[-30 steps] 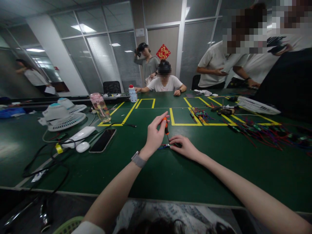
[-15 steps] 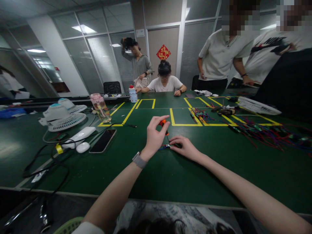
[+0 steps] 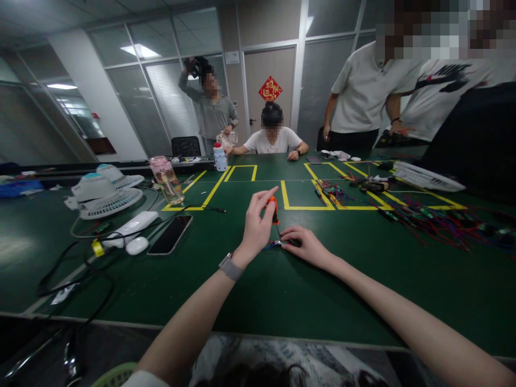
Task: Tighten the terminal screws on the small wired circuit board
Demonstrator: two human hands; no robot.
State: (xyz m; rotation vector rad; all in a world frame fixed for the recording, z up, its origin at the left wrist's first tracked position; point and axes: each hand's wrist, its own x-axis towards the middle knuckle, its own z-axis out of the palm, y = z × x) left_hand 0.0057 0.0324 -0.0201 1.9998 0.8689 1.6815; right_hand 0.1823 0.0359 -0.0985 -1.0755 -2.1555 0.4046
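Observation:
My left hand (image 3: 259, 221) is closed around the orange and black handle of a screwdriver (image 3: 275, 210), held nearly upright. Its thin shaft points down to a small circuit board (image 3: 277, 243) with blue and red wires, lying on the green table (image 3: 258, 295). My right hand (image 3: 305, 244) is pinched at the board's right end, close beside the screwdriver tip. A dark piece shows under its fingers; I cannot make out what it is. Exactly where the tip meets the board is too small to tell.
To my left are a phone (image 3: 170, 235), a white mouse-like case (image 3: 137, 244), a bottle (image 3: 166, 180), fans (image 3: 107, 196) and black cables. Wired boards (image 3: 439, 217) pile up at the right, with a smaller wire bundle (image 3: 332, 192). A person (image 3: 272, 137) sits opposite; others stand behind.
My left hand has shifted its fingers slightly on the screwdriver handle; the right hand stays in place. In the background, the standing person in grey has moved left.

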